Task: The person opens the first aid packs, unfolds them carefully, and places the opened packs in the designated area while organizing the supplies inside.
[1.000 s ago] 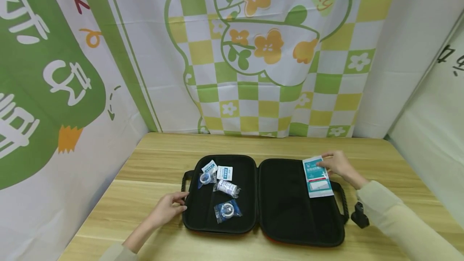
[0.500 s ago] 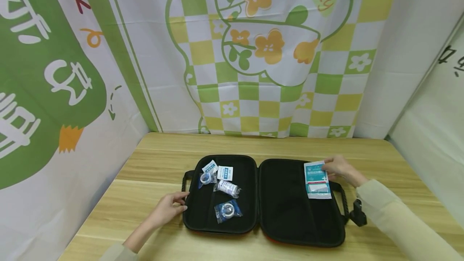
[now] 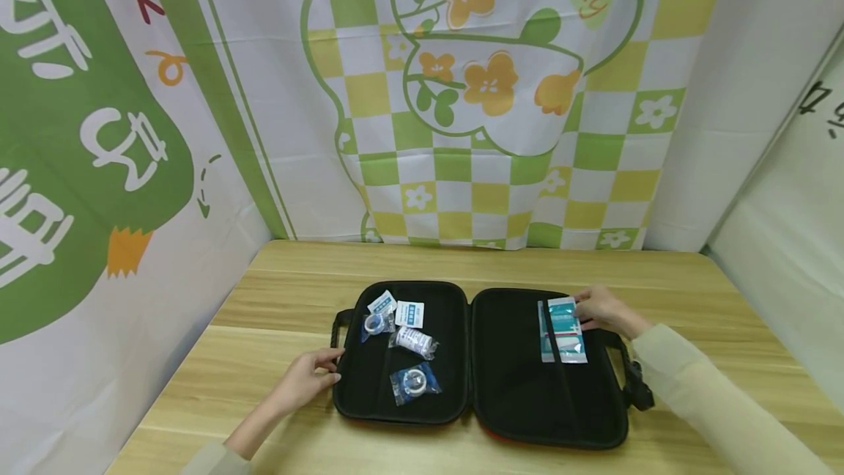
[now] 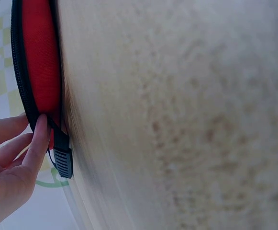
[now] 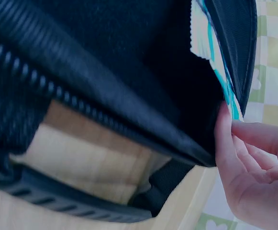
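Packing step: right hand (image 3: 598, 310) pinches flat white-and-teal sachet (image 3: 563, 330), apparently under a strap, at open black zip case's (image 3: 527, 416) two o'clock. Left hand (image 3: 305, 380), fingers relaxed, steadies the rim. Next, likely: let go cleanly.

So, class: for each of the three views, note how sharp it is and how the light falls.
Head view: evenly lit, sharp, edges bowed by the wide lens. Left wrist view: table blurred. Right wrist view: dim, bluish, case soft and close.
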Demonstrator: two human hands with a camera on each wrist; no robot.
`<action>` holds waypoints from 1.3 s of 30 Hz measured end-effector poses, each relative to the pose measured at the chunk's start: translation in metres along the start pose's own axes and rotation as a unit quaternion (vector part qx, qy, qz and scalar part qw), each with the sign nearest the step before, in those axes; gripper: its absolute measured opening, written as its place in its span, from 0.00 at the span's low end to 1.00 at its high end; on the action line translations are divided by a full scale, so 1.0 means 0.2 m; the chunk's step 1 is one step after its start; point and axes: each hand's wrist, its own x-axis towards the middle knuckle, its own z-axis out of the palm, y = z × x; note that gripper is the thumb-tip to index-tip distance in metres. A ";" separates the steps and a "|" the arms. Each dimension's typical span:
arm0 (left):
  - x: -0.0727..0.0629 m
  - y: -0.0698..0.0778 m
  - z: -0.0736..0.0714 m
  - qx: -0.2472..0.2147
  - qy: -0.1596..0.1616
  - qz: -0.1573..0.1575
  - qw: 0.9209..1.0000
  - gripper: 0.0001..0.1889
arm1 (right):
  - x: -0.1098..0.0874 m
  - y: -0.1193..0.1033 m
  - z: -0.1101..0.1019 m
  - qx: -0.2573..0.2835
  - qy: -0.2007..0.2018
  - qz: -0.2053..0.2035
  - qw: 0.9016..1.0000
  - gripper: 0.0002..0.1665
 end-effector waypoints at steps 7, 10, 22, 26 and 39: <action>0.00 0.00 0.00 -0.002 0.001 -0.009 1.000 0.21 | 0.03 0.02 0.05 -0.012 0.009 -0.001 1.000 0.20; 0.00 0.00 0.00 -0.006 -0.001 -0.007 1.000 0.21 | 0.04 0.03 0.06 -0.005 0.011 0.007 1.000 0.20; 0.00 0.01 -0.01 -0.013 -0.004 -0.002 1.000 0.21 | 0.06 0.00 0.14 0.015 0.007 -0.008 1.000 0.18; 0.00 0.01 -0.01 -0.005 -0.003 0.002 1.000 0.21 | 0.06 -0.01 0.16 0.015 0.019 0.000 1.000 0.17; 0.00 0.01 -0.01 0.003 -0.004 0.008 1.000 0.21 | 0.08 0.00 0.16 0.065 0.022 0.033 0.997 0.20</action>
